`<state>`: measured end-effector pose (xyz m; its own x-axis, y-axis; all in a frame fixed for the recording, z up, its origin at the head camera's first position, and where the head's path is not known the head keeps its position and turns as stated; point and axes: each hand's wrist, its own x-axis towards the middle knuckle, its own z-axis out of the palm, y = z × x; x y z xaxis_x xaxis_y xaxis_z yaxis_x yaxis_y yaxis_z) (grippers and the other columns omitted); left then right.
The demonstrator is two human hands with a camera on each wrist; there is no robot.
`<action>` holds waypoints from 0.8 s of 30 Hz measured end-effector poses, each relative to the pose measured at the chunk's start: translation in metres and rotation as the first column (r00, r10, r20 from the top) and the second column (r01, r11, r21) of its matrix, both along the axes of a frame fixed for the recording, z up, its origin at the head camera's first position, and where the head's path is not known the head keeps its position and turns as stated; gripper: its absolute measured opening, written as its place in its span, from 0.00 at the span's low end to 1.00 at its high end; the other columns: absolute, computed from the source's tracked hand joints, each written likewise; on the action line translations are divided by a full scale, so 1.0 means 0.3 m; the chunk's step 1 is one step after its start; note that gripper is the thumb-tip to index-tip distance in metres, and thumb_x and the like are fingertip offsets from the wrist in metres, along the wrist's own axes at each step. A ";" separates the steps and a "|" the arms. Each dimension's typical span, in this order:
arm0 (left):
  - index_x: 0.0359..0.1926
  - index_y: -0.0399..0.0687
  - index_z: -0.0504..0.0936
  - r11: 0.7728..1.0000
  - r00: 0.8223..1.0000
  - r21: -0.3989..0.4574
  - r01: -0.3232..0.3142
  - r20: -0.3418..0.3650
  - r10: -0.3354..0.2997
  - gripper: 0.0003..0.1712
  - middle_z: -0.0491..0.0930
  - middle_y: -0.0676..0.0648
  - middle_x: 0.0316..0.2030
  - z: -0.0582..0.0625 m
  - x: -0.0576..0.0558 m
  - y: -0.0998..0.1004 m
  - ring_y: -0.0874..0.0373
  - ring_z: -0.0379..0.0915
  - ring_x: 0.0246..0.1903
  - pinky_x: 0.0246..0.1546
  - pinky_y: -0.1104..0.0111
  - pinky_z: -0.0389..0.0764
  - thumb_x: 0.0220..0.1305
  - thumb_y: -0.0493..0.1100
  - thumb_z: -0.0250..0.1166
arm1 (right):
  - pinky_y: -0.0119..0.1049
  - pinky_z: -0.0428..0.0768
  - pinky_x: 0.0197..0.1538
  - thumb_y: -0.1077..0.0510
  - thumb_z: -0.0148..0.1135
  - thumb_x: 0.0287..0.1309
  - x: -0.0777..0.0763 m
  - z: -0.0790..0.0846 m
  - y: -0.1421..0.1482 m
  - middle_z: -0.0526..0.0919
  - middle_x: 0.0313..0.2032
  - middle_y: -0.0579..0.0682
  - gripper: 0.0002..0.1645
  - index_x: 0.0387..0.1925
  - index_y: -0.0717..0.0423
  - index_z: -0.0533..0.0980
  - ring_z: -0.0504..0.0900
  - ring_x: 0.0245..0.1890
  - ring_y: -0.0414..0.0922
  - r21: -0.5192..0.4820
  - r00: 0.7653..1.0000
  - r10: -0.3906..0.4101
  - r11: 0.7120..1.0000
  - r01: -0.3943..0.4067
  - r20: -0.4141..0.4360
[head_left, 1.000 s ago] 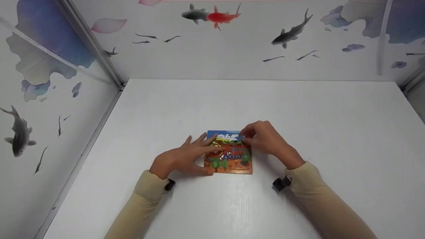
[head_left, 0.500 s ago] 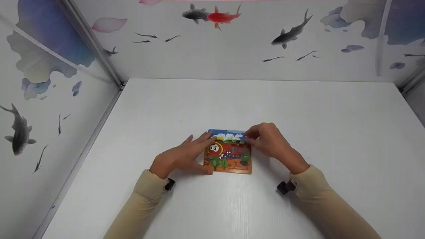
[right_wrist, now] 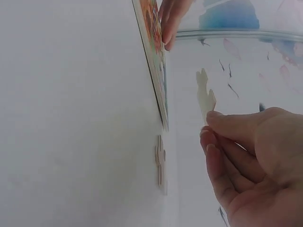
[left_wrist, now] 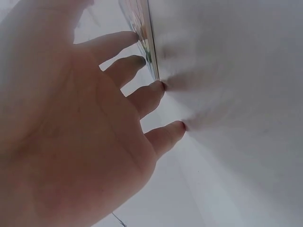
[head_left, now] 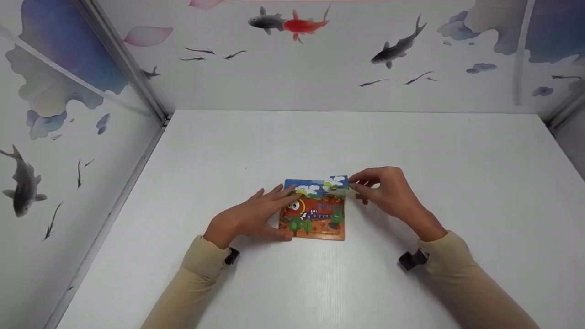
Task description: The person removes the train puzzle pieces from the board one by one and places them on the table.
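Pointing left, the puzzle piece (head_left: pixel 338 182) stretches crosswise.

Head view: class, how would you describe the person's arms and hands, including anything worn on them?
The left sleeve and right sleeve are long, plain beige, wrinkled towards the cuffs. A small black device juts from each cuff's inner side. The left hand and right hand are gloveless.

The right hand (head_left: pixel 392 192) (brown piece (head_left: pixel 362 198) just beneath it!) pinches a cloud-printed piece (head_left: pixel 339 182) at the far right corner of the puzzle (head_left: pixel 317 228), left hand (head_left: pixel 251 215) splayed over its left edge!
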<state>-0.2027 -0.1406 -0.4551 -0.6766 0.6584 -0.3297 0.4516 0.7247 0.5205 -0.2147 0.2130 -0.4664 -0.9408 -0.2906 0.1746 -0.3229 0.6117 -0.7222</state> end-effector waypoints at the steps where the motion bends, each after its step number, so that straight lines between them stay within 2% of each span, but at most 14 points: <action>1: 0.88 0.64 0.53 1.000 1.000 0.001 0.000 -0.003 0.000 0.57 0.41 0.52 0.89 -0.001 0.001 0.000 0.46 0.31 0.89 0.88 0.42 0.35 0.69 0.63 0.74 | 0.30 0.87 0.34 0.61 0.74 0.69 0.000 0.000 0.008 0.95 0.44 0.50 0.09 0.48 0.51 0.92 0.93 0.36 0.46 0.002 1.000 -0.006 1.000 0.006 -0.011; 8: 0.88 0.64 0.52 1.000 1.000 -0.023 -0.002 -0.024 0.001 0.56 0.40 0.53 0.89 -0.008 0.008 -0.003 0.48 0.30 0.89 0.88 0.42 0.35 0.70 0.66 0.72 | 0.36 0.87 0.45 0.59 0.76 0.68 0.004 -0.011 0.072 0.95 0.47 0.47 0.10 0.49 0.49 0.92 0.92 0.45 0.44 0.033 0.997 -0.051 0.998 0.053 -0.051; 18: 0.88 0.65 0.51 0.999 1.000 -0.035 -0.003 -0.011 0.002 0.56 0.38 0.54 0.89 -0.004 0.005 0.003 0.48 0.28 0.89 0.88 0.41 0.33 0.70 0.67 0.71 | 0.23 0.83 0.46 0.61 0.76 0.67 0.015 -0.016 0.174 0.94 0.48 0.50 0.12 0.50 0.50 0.92 0.91 0.47 0.48 0.027 0.994 -0.111 0.993 0.112 -0.025; 24: 0.88 0.65 0.52 0.999 1.000 -0.041 -0.006 -0.008 0.006 0.56 0.39 0.54 0.89 -0.005 0.007 0.005 0.48 0.28 0.89 0.88 0.41 0.32 0.70 0.67 0.71 | 0.20 0.82 0.46 0.61 0.76 0.66 0.026 -0.024 0.231 0.95 0.46 0.49 0.12 0.49 0.47 0.92 0.90 0.44 0.47 0.038 0.992 -0.128 0.991 0.129 -0.005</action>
<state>-0.2007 -0.1392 -0.4565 -0.6834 0.6404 -0.3506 0.4511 0.7480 0.4868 -0.2069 0.2824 -0.4735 -0.9704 -0.1737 0.1677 -0.2414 0.6753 -0.6969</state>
